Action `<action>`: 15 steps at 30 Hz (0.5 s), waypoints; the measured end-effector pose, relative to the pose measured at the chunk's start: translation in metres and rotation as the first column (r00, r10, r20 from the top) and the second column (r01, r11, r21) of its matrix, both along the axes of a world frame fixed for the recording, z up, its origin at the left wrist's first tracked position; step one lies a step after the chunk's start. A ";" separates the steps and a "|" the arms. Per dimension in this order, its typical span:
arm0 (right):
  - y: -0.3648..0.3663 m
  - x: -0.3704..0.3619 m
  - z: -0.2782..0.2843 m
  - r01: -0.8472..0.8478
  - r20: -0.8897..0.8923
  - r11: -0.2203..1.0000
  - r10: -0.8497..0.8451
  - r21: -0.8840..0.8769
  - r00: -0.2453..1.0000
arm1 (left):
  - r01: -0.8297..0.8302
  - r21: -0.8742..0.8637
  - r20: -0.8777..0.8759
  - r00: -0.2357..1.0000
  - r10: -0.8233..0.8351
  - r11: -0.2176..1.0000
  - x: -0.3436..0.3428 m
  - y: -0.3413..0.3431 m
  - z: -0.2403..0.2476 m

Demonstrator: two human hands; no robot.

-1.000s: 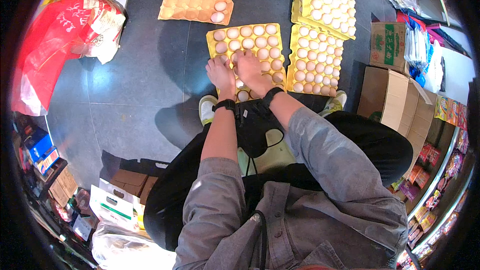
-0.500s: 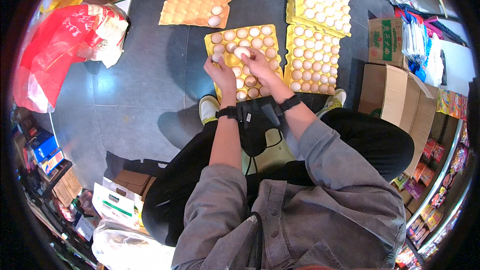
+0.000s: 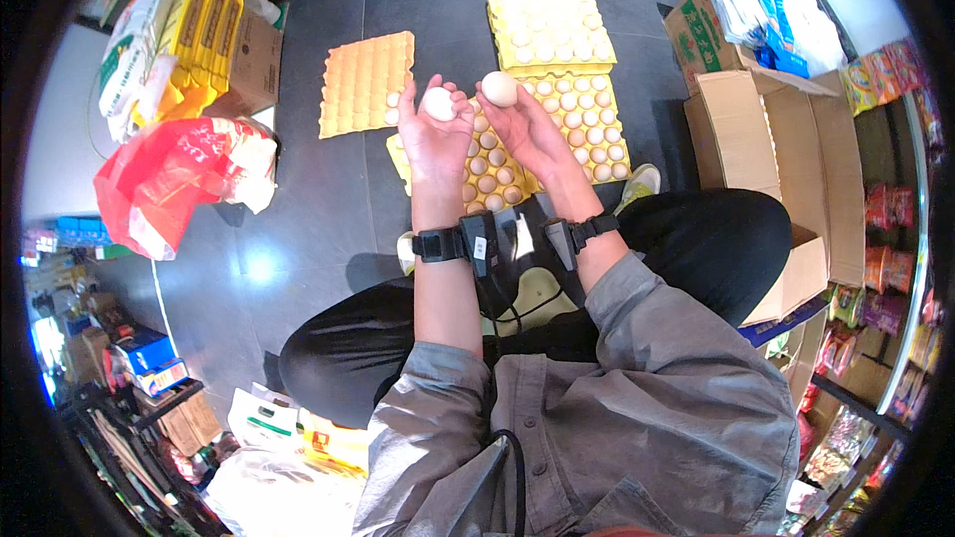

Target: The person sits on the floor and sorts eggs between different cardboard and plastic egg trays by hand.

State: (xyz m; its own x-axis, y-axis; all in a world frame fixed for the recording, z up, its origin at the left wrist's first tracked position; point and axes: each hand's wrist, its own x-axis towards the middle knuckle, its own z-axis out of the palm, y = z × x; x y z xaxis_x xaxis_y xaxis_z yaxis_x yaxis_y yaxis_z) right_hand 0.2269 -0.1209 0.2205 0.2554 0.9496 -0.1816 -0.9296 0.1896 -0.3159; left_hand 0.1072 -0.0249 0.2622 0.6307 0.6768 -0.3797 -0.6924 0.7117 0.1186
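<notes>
Evidently each hand held one egg: the left hand [image 3: 434, 144], palm up, cradled a white egg [image 3: 438, 103] against curled fingers, while the right hand [image 3: 531, 136] pinched a cream egg [image 3: 499, 89] by thumb and fingertips. Both hung in the air, lined up with the far edge of the yellow tray [image 3: 399, 161], whose other eggs [image 3: 486, 184] sat in its cups. The shells looked light, stiff, smooth and probably easily cracked, best held gently around the widest part. Half a second earlier the hands were low over that tray; now they were higher, palms turned further upward.
</notes>
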 end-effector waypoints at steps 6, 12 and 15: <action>-0.032 0.021 0.017 0.187 -0.210 0.974 -0.211 -0.126 0.955 | 0.241 0.041 -0.014 0.970 -0.241 0.970 0.011 -0.036 0.017; -0.044 0.049 0.008 0.100 -0.405 0.994 -0.070 0.053 0.912 | 0.104 0.001 -0.026 0.994 -0.104 0.995 -0.024 -0.036 0.003; -0.047 0.043 0.006 -0.070 -0.331 0.961 0.160 0.268 0.930 | 0.089 -0.033 0.088 0.992 -0.086 0.996 -0.028 -0.035 -0.005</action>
State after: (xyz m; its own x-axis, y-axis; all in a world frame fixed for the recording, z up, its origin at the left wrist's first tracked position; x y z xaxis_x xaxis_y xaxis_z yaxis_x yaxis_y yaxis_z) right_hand 0.2701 -0.1675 0.2263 0.1058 0.9944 0.0055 -0.9918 0.1052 0.0729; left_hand 0.0790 -0.0599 0.2573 0.7182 0.6045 -0.3446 -0.6341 0.7725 0.0337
